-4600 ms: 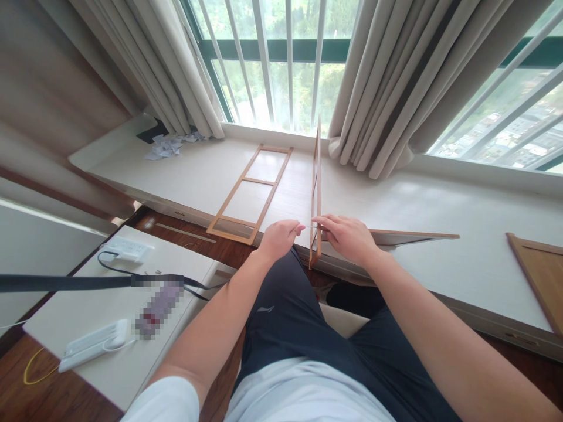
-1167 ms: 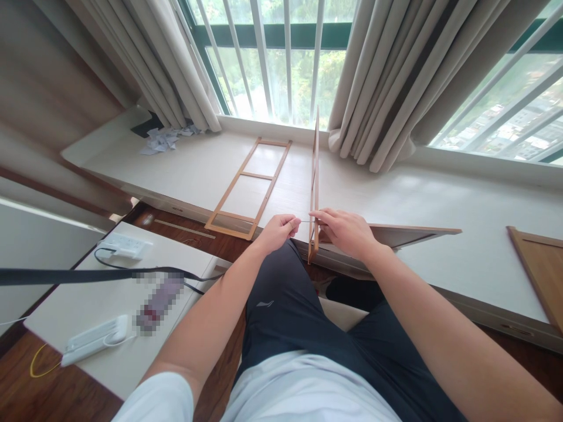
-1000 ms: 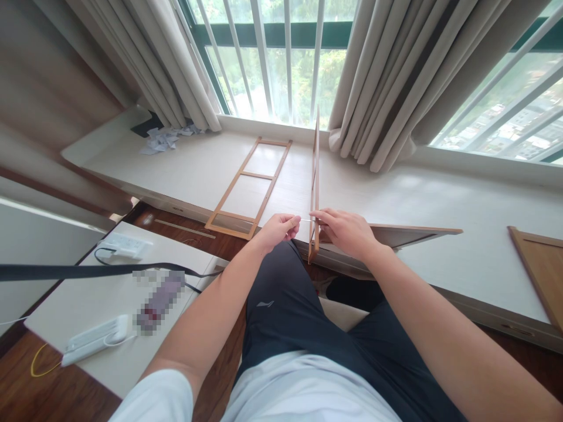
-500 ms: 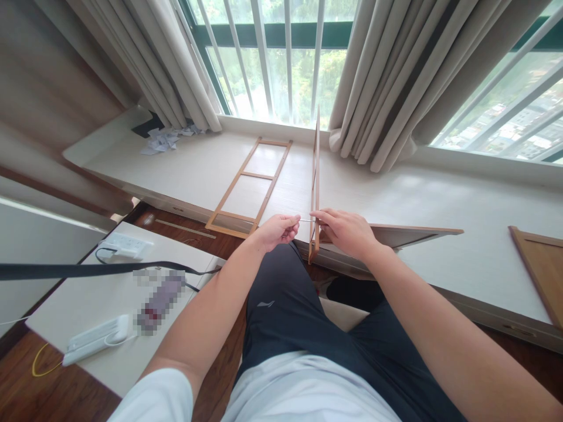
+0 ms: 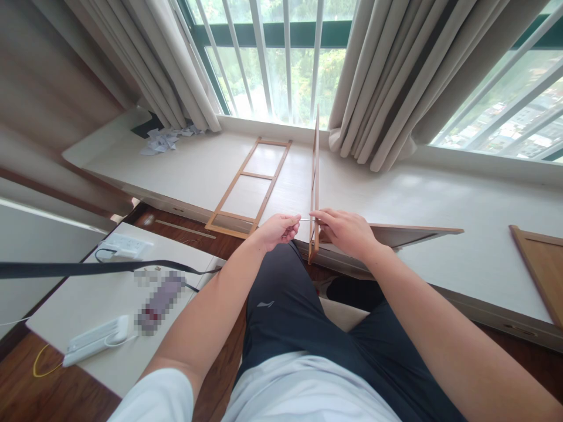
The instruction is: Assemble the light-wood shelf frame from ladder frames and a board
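Upright brown wooden frame (image 5: 316,187): gripped by fingers of the right hand (image 5: 347,230), overhanging the white window ledge's (image 5: 440,202) front edge. Thin silver rod (image 5: 307,220): clamped by fingers of the left hand (image 5: 280,230), just re-rolled; alignment kept, work seemingly uninterrupted.

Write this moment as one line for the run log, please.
left grip: pinching thin rod | right grip: holding upright wooden piece | three-section frame: on white ledge, overhanging edge
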{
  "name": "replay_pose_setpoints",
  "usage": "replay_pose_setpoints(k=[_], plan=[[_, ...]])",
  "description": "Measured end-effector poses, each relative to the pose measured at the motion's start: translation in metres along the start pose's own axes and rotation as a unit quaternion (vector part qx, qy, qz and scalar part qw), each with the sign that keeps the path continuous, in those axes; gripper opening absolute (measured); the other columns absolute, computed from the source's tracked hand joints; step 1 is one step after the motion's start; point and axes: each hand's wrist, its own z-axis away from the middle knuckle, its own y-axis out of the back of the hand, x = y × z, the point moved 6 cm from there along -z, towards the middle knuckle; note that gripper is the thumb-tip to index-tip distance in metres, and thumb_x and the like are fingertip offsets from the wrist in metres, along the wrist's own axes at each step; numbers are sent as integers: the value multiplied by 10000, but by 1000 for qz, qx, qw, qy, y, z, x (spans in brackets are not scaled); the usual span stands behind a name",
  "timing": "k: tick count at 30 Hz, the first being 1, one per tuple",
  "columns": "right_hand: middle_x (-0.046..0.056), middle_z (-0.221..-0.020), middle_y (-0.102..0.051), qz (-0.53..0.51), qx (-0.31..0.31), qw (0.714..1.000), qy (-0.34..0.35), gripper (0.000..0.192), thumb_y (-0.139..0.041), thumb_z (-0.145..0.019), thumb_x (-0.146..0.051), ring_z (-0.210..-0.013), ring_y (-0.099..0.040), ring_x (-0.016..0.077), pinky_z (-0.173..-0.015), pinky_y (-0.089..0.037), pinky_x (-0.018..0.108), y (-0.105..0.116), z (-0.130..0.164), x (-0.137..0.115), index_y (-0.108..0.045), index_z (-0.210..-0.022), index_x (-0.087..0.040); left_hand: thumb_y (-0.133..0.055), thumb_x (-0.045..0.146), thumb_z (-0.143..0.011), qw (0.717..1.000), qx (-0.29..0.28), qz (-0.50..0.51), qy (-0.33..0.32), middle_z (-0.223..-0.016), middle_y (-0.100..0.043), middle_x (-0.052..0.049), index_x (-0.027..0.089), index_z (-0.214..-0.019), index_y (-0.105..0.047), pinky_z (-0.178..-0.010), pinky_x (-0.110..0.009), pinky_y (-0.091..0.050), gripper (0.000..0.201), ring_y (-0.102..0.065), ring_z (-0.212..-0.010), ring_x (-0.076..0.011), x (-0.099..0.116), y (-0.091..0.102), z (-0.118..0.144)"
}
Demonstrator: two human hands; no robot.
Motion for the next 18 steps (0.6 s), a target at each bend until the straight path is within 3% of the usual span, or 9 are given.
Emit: replay_pose_setpoints(k=[18], plan=[[17, -1347, -647, -3, 4, 1000, 4, 444, -417, -1018, -235, -1011, -652, 216, -750, -448, 320, 0, 1, -1, -503, -1441, -337, -821, 470, -735, 1000, 0, 6, 0, -597, -495, 36, 143, -660, -547, -472, -164, -298, 433, -427, -504, -32, 0, -1, 3]])
